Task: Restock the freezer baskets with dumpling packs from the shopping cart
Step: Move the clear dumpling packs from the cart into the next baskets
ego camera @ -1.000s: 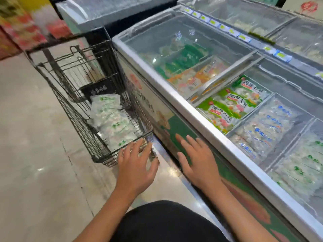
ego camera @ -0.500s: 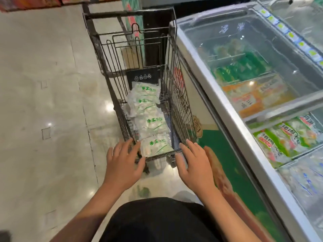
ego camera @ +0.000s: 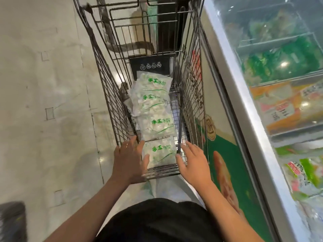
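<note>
Cart point(ego camera: 111, 95) is standing on pale floor point(ego camera: 43, 102), its right side running close along the freezer point(ego camera: 248, 109); four packs point(ego camera: 153, 109) are lying in a row along the cart bottom, overlapping, white with green print; nearest pack point(ego camera: 160, 152) is sitting at the cart's near end, just above the front rim.

Left hand point(ego camera: 130, 161) is reaching over the near rim at the left; fingers point(ego camera: 139, 149) are lying straight and spread against the nearest pack's left edge, thumb tip touching the pack's lower left corner; nothing curled round it, so the hand is reading as released, only touching.

Right hand point(ego camera: 194, 161) is hovering at the right near corner, fingers straight and fanned, relaxed, holding nothing; whether its thumb is touching the pack's right edge, cannot tell.

Freezer is showing green bags point(ego camera: 279, 62) and orange packs point(ego camera: 283, 109) under glass farther off, more green-and-red bags point(ego camera: 304, 173) nearer; detail is blurred.

Dark garment point(ego camera: 157, 220) is filling the bottom centre; a dark blurred shape point(ego camera: 12, 220) is sitting at the lower left corner.
</note>
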